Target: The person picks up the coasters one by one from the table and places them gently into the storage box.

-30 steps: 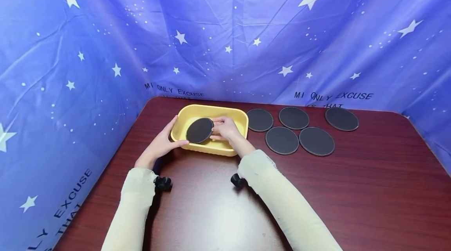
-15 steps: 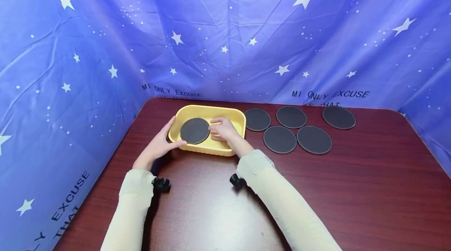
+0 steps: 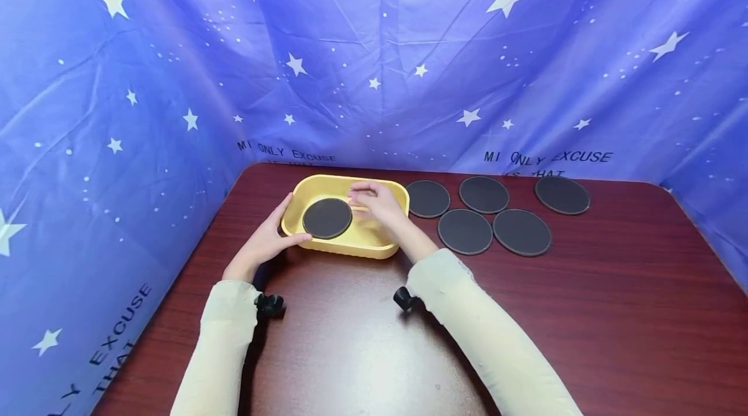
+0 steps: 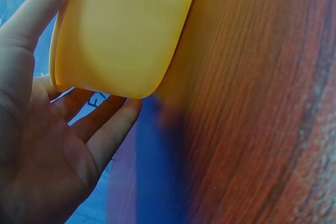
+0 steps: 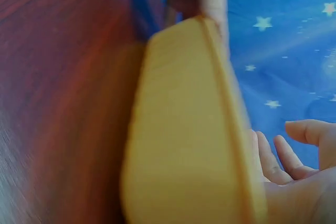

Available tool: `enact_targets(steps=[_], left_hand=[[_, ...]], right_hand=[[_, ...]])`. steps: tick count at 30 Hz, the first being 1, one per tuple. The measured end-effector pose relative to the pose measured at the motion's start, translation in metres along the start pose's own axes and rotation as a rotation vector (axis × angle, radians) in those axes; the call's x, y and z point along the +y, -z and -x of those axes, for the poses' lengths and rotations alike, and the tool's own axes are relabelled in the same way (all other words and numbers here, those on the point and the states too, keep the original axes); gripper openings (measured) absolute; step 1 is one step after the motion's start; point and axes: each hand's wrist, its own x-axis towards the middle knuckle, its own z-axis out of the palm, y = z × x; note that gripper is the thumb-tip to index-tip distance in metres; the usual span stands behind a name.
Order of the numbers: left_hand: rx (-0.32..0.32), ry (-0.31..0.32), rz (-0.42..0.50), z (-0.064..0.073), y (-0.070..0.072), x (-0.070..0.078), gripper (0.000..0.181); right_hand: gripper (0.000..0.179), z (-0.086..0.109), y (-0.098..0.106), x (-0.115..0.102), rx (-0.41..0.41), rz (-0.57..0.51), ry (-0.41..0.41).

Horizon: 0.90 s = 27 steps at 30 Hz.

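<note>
Toward the left of the table in the head view stands a yellow plastic bin (image 3: 350,249). My left hand (image 3: 261,242) holds its left end, thumb on the front rim and fingers along the side; the left wrist view has those fingers (image 4: 113,127) against the bin's wall. Inside, a round black coaster (image 3: 327,218) lies flat in the left half. My right hand (image 3: 382,205) is over the bin's right half, apart from the coaster, with nothing between its fingers. In the right wrist view its fingers (image 5: 270,163) are loosely spread behind the bin's wall.
Several more black coasters lie flat on the dark red wooden table (image 3: 613,312) to the bin's right. The nearest one (image 3: 428,198) is close beside the bin, and another (image 3: 562,195) lies farthest right. A blue star-patterned cloth (image 3: 380,46) hangs behind and along the sides.
The coaster in the bin went from tilted in my right hand to lying flat. My right hand let go and moved up and right. My left hand kept its hold.
</note>
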Motion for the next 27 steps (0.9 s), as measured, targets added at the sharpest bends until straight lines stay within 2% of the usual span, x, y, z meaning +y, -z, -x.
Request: enact_targets(steps=[5, 10, 14, 20, 21, 27], left_hand=[[0.0, -0.005, 0.009, -0.001, 0.003, 0.0, 0.107], [-0.001, -0.007, 0.013, 0.0, 0.002, 0.0, 0.107], [-0.002, -0.003, 0.021, 0.001, 0.001, 0.0, 0.108], [-0.002, 0.002, 0.023, 0.002, 0.001, 0.001, 0.107], [-0.003, 0.006, 0.026, 0.005, 0.002, 0.008, 0.105], [-0.005, 0.002, 0.03, 0.007, 0.002, 0.01, 0.105]], right_hand=[[0.04, 0.014, 0.026, -0.025, -0.024, -0.015, 0.031], [0.042, 0.033, 0.061, -0.038, -0.033, 0.003, 0.035], [0.042, 0.048, 0.092, -0.039, -0.019, 0.006, 0.041], [0.045, 0.069, 0.136, -0.038, 0.017, -0.069, 0.036], [0.042, 0.073, 0.143, -0.038, 0.027, -0.075, 0.034], [0.025, 0.096, 0.182, -0.036, 0.046, -0.124, 0.042]])
